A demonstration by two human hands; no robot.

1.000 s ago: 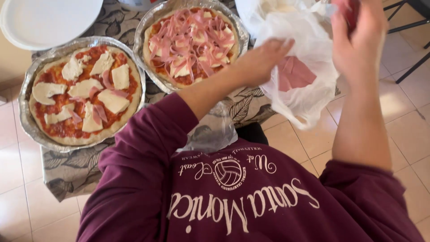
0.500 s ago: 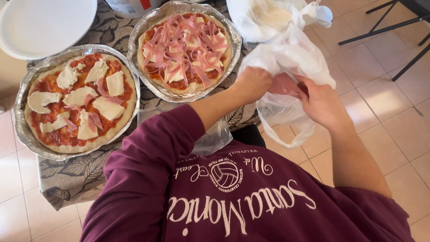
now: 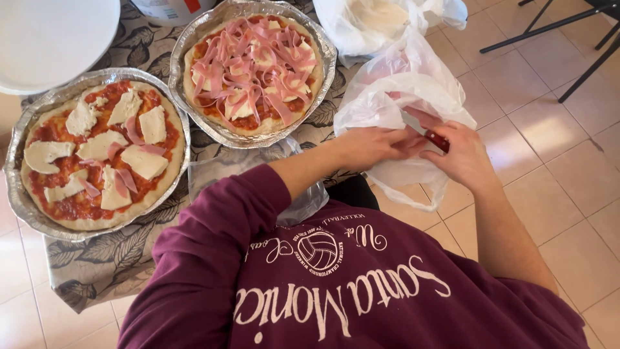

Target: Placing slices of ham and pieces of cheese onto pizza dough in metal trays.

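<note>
At centre left of the frame I am seeing the cheese-topped pizza (image 3: 97, 155) sitting beside the ham-covered pizza (image 3: 253, 70). Right of centre, my left hand (image 3: 378, 145) is pinching ham slices (image 3: 420, 116) on the white wrapping paper (image 3: 400, 103), while my right hand (image 3: 455, 155) is gripping a red-handled knife (image 3: 429, 132). With fingers this close, I am judging the blade could nick them.

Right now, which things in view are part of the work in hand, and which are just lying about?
In hand:
- left hand and right hand, on the white paper wrap
- knife, held by the right hand
- pink ham slices in the wrap
- pizza with few ham strips

Lying about:
- ham-covered pizza
- white plate
- white bag
- tub
</note>
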